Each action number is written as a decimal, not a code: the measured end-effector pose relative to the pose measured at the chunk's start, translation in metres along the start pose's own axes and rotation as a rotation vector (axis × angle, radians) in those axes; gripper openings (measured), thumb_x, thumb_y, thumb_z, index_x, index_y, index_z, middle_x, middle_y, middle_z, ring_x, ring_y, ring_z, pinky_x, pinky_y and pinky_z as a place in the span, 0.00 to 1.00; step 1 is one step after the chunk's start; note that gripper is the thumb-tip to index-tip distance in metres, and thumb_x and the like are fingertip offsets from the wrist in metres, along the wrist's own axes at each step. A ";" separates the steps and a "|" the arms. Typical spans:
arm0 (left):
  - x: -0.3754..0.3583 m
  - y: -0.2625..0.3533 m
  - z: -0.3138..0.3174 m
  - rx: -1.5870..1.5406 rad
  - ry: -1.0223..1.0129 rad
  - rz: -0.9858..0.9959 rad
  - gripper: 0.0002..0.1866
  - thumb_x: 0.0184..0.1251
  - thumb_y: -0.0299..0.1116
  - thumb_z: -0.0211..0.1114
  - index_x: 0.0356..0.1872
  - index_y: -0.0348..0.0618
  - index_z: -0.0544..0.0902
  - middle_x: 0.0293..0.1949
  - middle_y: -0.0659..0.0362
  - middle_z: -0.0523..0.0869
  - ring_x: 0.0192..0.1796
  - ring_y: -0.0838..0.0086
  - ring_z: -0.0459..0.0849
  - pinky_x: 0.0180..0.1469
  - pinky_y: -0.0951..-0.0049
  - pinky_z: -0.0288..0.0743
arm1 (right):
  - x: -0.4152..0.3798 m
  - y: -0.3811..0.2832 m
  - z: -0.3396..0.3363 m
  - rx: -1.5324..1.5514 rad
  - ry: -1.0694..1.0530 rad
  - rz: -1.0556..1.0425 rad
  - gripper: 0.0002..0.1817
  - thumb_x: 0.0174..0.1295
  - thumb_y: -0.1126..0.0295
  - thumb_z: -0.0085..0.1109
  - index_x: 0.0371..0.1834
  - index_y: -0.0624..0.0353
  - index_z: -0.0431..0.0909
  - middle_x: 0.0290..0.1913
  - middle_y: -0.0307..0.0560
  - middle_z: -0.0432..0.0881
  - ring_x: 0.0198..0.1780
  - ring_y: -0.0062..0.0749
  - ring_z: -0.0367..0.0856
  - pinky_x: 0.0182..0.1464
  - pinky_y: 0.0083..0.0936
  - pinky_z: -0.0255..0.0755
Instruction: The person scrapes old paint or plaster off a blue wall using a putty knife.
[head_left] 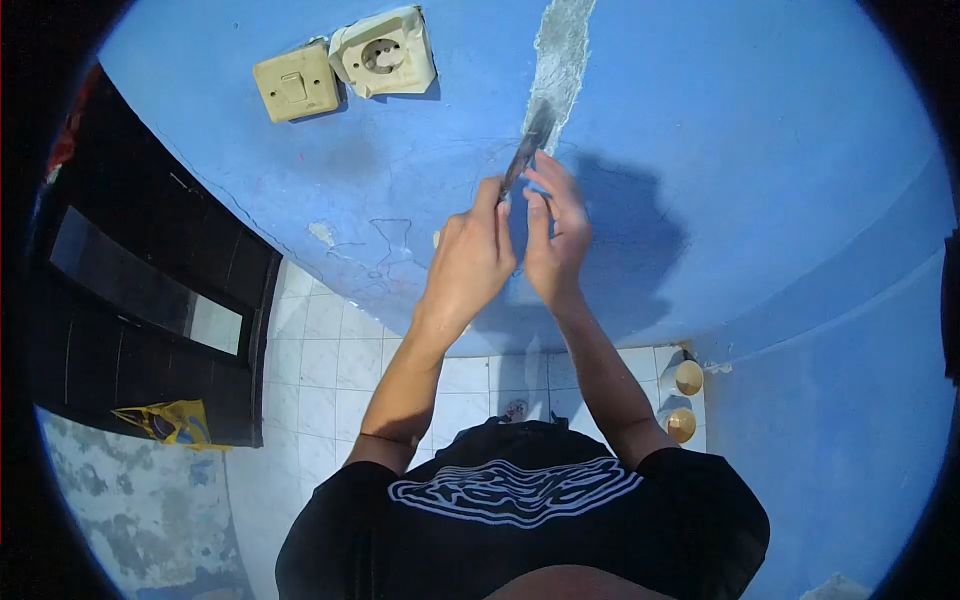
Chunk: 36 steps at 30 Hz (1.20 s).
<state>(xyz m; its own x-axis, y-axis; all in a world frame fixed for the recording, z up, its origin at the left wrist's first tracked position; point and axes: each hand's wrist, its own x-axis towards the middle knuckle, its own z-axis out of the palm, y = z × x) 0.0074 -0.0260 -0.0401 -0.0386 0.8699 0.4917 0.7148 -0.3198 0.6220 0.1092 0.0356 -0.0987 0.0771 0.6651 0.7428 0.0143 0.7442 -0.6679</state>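
Note:
My left hand (470, 245) is closed around a narrow, dark scraper (521, 160), held at a slant with its far end pointing up the wall. That end overlaps the lower part of a rough grey strip (562, 60) where the blue paint is gone. Close on the right side of the scraper is my right hand (556, 225), its fingers curved and apart, fingertips beside the blade. The scraper's handle is hidden inside my left hand.
A yellowed light switch (297, 83) and a wall socket (383, 55) with torn edges sit on the blue wall (760, 130). Two round containers (688, 377) stand on the white tiled floor (315, 365). At left are dark cabinet doors (110, 335) and a yellow bag (180, 422).

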 end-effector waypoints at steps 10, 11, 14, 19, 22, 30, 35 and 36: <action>0.005 0.011 0.017 -0.081 0.052 -0.030 0.30 0.75 0.23 0.52 0.77 0.49 0.63 0.34 0.34 0.84 0.35 0.41 0.86 0.36 0.58 0.78 | 0.045 0.005 0.013 0.938 -0.059 0.612 0.23 0.79 0.53 0.45 0.40 0.63 0.77 0.37 0.51 0.84 0.40 0.31 0.83 0.44 0.26 0.77; 0.005 0.011 0.017 -0.088 0.040 -0.036 0.29 0.75 0.23 0.51 0.76 0.48 0.64 0.34 0.34 0.84 0.36 0.41 0.86 0.36 0.58 0.78 | 0.044 0.004 0.015 0.934 -0.050 0.613 0.23 0.79 0.53 0.45 0.40 0.63 0.77 0.37 0.51 0.84 0.40 0.31 0.83 0.44 0.26 0.77; -0.007 0.000 0.017 -0.100 0.070 -0.042 0.28 0.75 0.24 0.51 0.76 0.46 0.65 0.33 0.34 0.84 0.35 0.41 0.86 0.36 0.57 0.78 | 0.037 -0.002 0.025 0.952 0.023 0.631 0.24 0.79 0.52 0.45 0.40 0.65 0.77 0.35 0.52 0.84 0.39 0.32 0.83 0.44 0.27 0.77; 0.014 0.020 0.009 -0.080 0.039 -0.024 0.27 0.75 0.25 0.53 0.75 0.43 0.66 0.25 0.36 0.81 0.28 0.41 0.84 0.31 0.57 0.76 | 0.050 -0.012 0.018 0.824 0.063 0.606 0.25 0.80 0.52 0.44 0.39 0.64 0.77 0.33 0.52 0.84 0.32 0.33 0.82 0.36 0.26 0.77; 0.006 0.010 0.022 -0.096 0.093 -0.033 0.27 0.74 0.26 0.53 0.74 0.44 0.67 0.25 0.36 0.82 0.28 0.40 0.84 0.31 0.55 0.75 | 0.046 -0.007 0.019 0.823 0.075 0.637 0.25 0.79 0.51 0.46 0.38 0.64 0.78 0.32 0.52 0.84 0.31 0.33 0.82 0.36 0.28 0.77; 0.008 0.012 0.036 -0.107 0.124 -0.018 0.29 0.75 0.27 0.52 0.76 0.45 0.62 0.26 0.35 0.82 0.29 0.39 0.84 0.31 0.51 0.74 | 0.049 0.003 0.013 0.835 0.024 0.530 0.24 0.78 0.51 0.49 0.37 0.63 0.79 0.31 0.50 0.84 0.28 0.30 0.81 0.33 0.26 0.77; 0.000 0.018 0.023 -0.150 0.056 -0.082 0.30 0.75 0.25 0.53 0.77 0.44 0.60 0.25 0.35 0.82 0.29 0.40 0.84 0.29 0.52 0.74 | 0.043 -0.003 0.017 0.854 -0.013 0.607 0.24 0.78 0.51 0.49 0.37 0.62 0.79 0.30 0.48 0.84 0.26 0.28 0.81 0.30 0.23 0.76; 0.006 0.023 0.027 -0.112 0.060 -0.077 0.31 0.75 0.25 0.53 0.77 0.44 0.60 0.25 0.35 0.82 0.30 0.40 0.85 0.29 0.52 0.74 | 0.049 -0.001 0.013 0.856 -0.010 0.599 0.24 0.78 0.51 0.49 0.37 0.62 0.79 0.30 0.48 0.84 0.26 0.28 0.81 0.30 0.23 0.76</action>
<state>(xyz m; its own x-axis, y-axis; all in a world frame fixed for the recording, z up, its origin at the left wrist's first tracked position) 0.0423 -0.0175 -0.0394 -0.1344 0.8706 0.4732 0.6260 -0.2956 0.7216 0.0996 0.0678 -0.0611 -0.1694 0.9373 0.3045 -0.7350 0.0857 -0.6727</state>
